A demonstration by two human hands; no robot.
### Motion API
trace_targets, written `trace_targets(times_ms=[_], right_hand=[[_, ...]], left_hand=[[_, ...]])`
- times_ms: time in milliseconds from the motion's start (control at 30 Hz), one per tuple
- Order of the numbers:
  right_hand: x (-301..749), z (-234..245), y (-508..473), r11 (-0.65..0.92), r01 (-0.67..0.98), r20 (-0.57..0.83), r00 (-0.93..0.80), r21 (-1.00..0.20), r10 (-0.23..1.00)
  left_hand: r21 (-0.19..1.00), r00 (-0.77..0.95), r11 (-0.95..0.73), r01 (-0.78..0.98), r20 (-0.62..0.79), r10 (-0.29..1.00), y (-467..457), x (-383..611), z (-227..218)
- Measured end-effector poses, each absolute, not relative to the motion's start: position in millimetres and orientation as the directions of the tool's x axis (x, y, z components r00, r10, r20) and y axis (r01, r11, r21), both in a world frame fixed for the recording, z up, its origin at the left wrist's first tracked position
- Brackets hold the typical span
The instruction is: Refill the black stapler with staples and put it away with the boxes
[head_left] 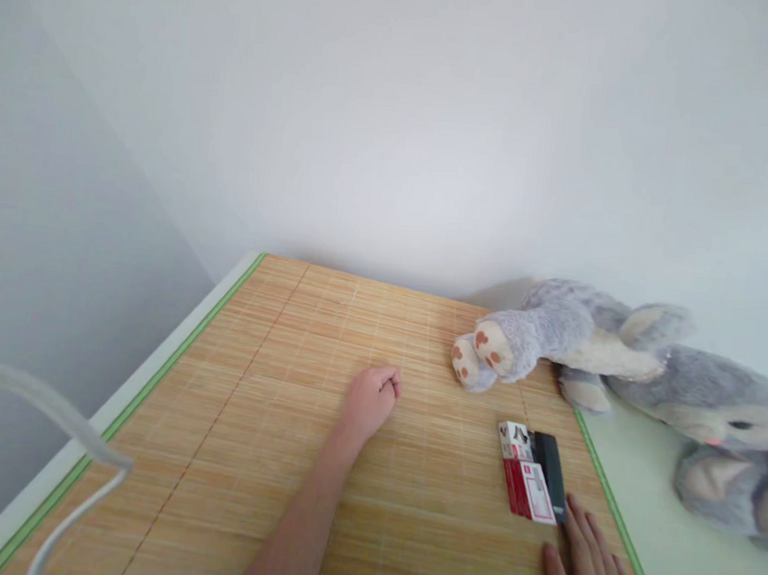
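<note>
My left hand [372, 400] rests on the bamboo mat [267, 420], closed in a fist, with nothing seen in it and nothing beside it. Low on the right, my right hand [591, 570] lies flat with its fingers stretched forward. Its fingertips come close to a long dark object [549, 474], maybe a stapler; whether they touch it I cannot tell. Against that object's left side lie a small red and white box [532, 492] and, just behind it, a smaller white box with dark pictures [514, 438]. Their print is too small to read.
A grey plush rabbit [566, 333] lies along the back right, its feet on the mat and its head over the pale surface [682, 559] at the right. A white cable [89, 441] hangs at the left front. Behind the mat rises a white wall [396, 129].
</note>
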State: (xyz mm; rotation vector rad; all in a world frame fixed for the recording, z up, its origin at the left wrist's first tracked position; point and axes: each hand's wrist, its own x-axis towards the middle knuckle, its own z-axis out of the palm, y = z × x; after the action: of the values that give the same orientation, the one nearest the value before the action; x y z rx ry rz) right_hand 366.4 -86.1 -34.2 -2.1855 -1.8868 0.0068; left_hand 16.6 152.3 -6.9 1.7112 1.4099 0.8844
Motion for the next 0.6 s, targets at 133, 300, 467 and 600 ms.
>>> trace_targets(times_ms=[133,300,467,600], right_hand=[[367,-25,-90,-0.141,0.958,0.158,0.184,-0.25,0.97],[368,-13,-113,-0.097,0.901,0.35,0.261,-0.422,0.9],[296,-17,-127,0.152,0.873,0.352,0.023,-0.464,0.936],[224,-10,-85,0.19,0.906,0.147,-0.144,-0.378,0.979]], left_hand=[[0.836,0.117,-0.203,0.51,0.166,0.979,104,11,2],[0.747,0.111,-0.245,0.618,0.226,0.968,27,-21,1],[0.507,0.178,-0.272,0.818,0.227,0.957,-13,-37,-5],[0.361,0.148,-0.225,0.905,0.228,0.962,-10,-27,-6]])
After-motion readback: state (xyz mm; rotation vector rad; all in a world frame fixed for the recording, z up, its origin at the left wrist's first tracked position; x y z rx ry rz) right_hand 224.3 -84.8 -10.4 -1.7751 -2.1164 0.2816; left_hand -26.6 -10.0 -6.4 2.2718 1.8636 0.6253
